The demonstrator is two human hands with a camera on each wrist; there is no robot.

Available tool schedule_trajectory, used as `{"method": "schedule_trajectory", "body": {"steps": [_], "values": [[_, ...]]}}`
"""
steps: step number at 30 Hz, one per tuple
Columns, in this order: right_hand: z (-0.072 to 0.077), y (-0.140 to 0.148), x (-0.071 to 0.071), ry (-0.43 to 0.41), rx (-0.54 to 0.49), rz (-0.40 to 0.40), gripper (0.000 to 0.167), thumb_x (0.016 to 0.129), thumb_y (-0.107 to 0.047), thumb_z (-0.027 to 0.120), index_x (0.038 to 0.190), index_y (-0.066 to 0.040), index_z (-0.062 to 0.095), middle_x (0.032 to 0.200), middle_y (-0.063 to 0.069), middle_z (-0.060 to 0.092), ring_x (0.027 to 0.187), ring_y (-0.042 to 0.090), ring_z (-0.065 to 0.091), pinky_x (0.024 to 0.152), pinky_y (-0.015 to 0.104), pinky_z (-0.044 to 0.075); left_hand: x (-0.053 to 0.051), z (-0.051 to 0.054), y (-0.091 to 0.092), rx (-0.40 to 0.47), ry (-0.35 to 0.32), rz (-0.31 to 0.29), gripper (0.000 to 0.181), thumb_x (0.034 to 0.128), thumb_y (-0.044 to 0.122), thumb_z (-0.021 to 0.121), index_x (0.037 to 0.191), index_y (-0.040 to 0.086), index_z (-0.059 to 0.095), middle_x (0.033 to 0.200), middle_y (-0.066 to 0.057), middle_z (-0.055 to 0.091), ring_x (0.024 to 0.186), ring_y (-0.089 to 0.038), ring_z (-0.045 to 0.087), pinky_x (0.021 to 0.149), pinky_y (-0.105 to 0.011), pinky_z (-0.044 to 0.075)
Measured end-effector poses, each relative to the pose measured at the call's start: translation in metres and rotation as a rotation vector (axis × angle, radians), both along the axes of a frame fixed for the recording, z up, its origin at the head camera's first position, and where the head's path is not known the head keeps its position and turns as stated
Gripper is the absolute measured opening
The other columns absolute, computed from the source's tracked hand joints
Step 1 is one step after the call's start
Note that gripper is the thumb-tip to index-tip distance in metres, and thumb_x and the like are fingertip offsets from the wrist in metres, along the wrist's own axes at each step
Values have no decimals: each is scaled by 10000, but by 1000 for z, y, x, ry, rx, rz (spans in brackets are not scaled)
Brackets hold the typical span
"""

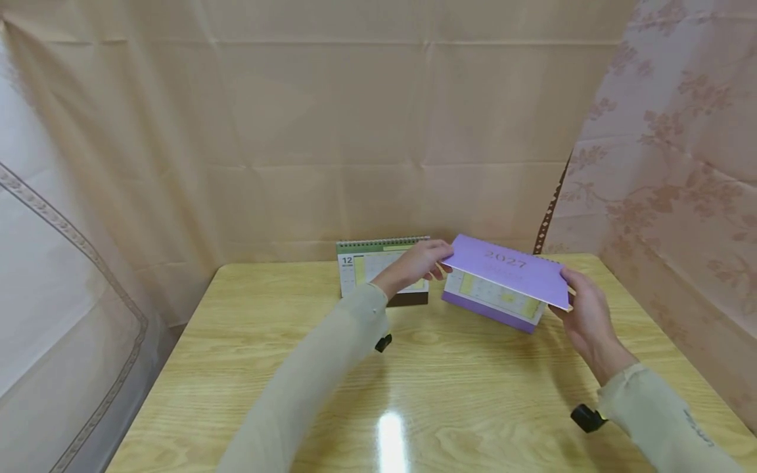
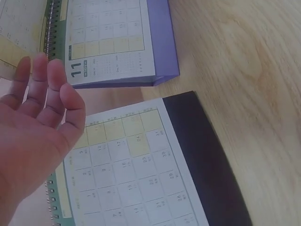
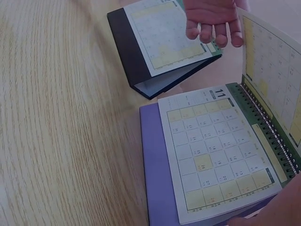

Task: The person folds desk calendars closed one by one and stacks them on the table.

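A purple desk calendar, its cover printed 2027, stands tilted at the right on the table. The cover sheet is raised over a November page, with the spiral binding at the top. At the cover's left corner, my left hand pinches the edge; its thumb is hidden in the left wrist view. My right hand grips the right edge, thumb above and fingers below. Just left stands a second desk calendar with a dark base, showing December, partly behind my left hand.
Both calendars stand near the back of the wood-grain table. Behind it hangs a beige curtain. A flower-patterned cloth hangs at the right, a white cloth at the left.
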State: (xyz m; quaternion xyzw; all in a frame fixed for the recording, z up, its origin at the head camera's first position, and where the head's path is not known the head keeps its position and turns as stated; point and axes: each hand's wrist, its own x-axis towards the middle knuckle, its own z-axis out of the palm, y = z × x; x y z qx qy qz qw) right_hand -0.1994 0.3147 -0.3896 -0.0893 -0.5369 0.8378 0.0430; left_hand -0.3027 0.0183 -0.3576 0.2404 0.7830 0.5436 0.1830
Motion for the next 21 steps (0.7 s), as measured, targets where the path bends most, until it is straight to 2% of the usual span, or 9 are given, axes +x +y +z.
{"method": "schedule_trajectory", "body": {"steps": [3, 10, 14, 21], "values": [[0, -1, 0, 8, -11, -3, 112, 1047, -265, 575, 1112, -182, 613, 1133, -69, 530, 974, 86, 542, 823, 273, 461, 1, 0, -1, -50, 68, -17, 371, 1081, 364, 459, 1139, 63, 668, 974, -73, 690, 831, -262, 644, 765, -353, 512], [-1, -4, -2, -14, 16, -9, 111, 1056, -249, 549, 1124, -162, 565, 1168, -28, 449, 1016, 125, 472, 763, 241, 515, 4, -1, -1, -170, 192, 30, 340, 1044, 419, 553, 957, 120, 688, 894, -4, 652, 786, -216, 642, 707, -283, 491], [-3, -3, -3, -52, 46, -12, 118, 1059, -270, 542, 1129, -176, 554, 1199, -49, 421, 1057, 133, 438, 789, 276, 488, 6, -2, 2, -243, 232, 65, 341, 1033, 423, 573, 954, 116, 697, 854, 9, 655, 782, -224, 660, 681, -268, 492], [-7, -1, -4, -97, 53, -14, 204, 1050, -296, 563, 1199, -172, 499, 1231, -81, 395, 1105, 123, 410, 831, 293, 472, 7, -5, 9, -316, 232, 106, 351, 1024, 396, 587, 1001, 77, 730, 872, 1, 687, 714, -170, 656, 655, -250, 495]]}}
